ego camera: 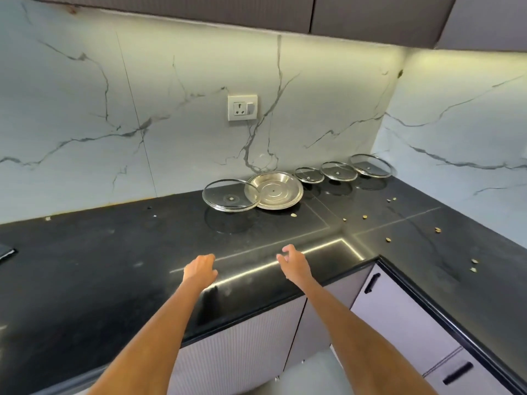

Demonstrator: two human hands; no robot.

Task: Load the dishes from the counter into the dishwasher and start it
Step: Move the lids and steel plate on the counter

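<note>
Along the back of the black counter [114, 252] lie several lids upside down. A large glass lid [230, 195] overlaps the left edge of a steel lid [278, 191]. To the right sit a small glass lid [308, 174], a medium glass lid [338, 171] and a larger glass lid [371, 165] in the corner. My left hand [199, 270] and my right hand [293, 262] reach out above the counter's front part, well short of the lids. Both hold nothing, with fingers loosely curled. No dishwasher is in view.
A wall socket [242, 107] sits on the marble backsplash above the lids. Small crumbs [437, 230] dot the right arm of the L-shaped counter. Grey cabinet doors with black handles [372, 283] run below. A dark object [7, 250] lies at the far left edge.
</note>
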